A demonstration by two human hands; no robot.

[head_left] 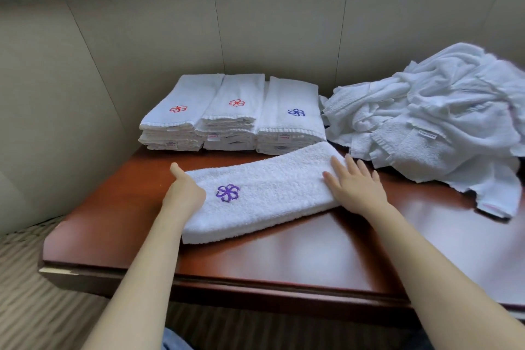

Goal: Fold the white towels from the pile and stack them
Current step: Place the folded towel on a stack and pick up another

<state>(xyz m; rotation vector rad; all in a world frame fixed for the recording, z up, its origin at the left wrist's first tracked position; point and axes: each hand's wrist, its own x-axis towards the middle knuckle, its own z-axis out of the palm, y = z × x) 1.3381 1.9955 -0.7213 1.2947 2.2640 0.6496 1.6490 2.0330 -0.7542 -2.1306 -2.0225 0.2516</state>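
A white towel with a purple flower emblem (264, 190) lies folded into a long strip across the middle of the brown table (312, 253). My left hand (184, 193) holds its left end; its fingers go under the cloth, with the thumb pointing up. My right hand (353, 186) lies flat on the right end with straight fingers. Three stacks of folded white towels (230, 116) stand side by side at the back, two topped with red emblems and one with a blue emblem. A heap of unfolded white towels (431, 122) fills the back right.
A panelled wall (142, 37) runs behind the table and along its left side. The table's front edge (199, 284) is close to me, and patterned carpet (42, 307) shows at lower left. Part of the heap hangs toward the table's right side.
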